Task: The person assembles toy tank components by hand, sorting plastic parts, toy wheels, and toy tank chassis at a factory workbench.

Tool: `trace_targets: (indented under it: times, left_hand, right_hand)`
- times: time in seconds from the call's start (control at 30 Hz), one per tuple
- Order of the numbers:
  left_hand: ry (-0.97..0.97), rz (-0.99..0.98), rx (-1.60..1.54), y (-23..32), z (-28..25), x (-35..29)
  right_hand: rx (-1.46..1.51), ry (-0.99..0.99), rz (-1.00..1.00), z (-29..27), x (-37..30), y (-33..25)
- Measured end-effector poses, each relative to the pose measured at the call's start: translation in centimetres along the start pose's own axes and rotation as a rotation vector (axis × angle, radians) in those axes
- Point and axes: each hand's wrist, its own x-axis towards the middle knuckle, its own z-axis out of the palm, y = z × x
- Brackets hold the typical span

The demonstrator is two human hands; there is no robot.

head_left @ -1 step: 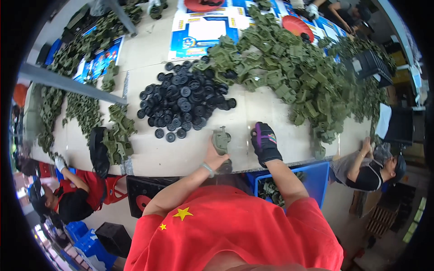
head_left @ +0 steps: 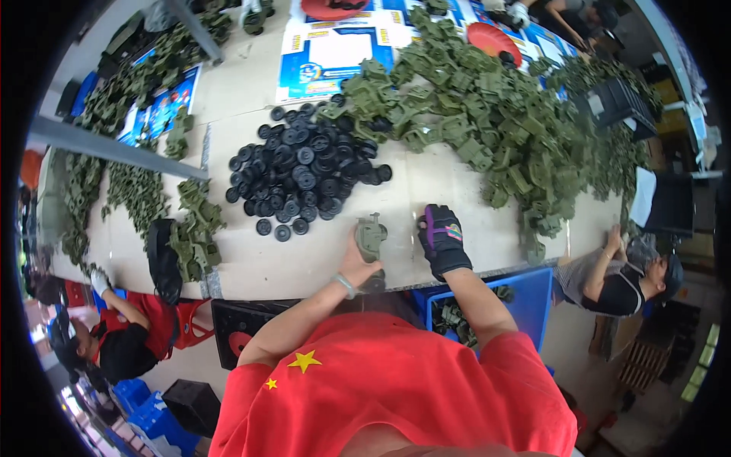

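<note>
My bare left hand (head_left: 356,263) is wrapped round a green plastic toy vehicle body (head_left: 371,236), held upright at the table's near edge. A dark wheel shows on the body's right side, and another dark round part sits below my thumb. To the right, my right hand (head_left: 443,242), in a black and purple glove, is closed low over the table, apart from the body. Its fingertips are hidden, so I cannot tell what they hold. Beyond my left hand lies a heap of black toy wheels (head_left: 304,171). A large pile of green plastic vehicle parts (head_left: 525,137) spreads to the far right.
A blue bin (head_left: 533,305) with green parts stands below the edge by my right forearm. A grey metal post (head_left: 114,148) crosses the left side. Red plates (head_left: 495,42) and printed card sheets (head_left: 335,61) lie at the back. Other people sit left, right and far.
The whole view has shifted slightly. My hands keep nearly the same places, with the left still round the green toy vehicle body.
</note>
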Motion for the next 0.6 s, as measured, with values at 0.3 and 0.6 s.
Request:
trace_targets:
  times: [0.3, 0.6]
  left_hand:
    - [-0.245, -0.137, 0.163, 1.6, -1.4, -0.2]
    - [-0.123, -0.156, 0.469, 1.1, 0.0, -1.0]
  right_hand:
    - [0.098, -0.08, -0.201, 0.0, -3.0, 0.2]
    - [0.045, -0.094, -0.249, 0.1, -3.1, -1.0]
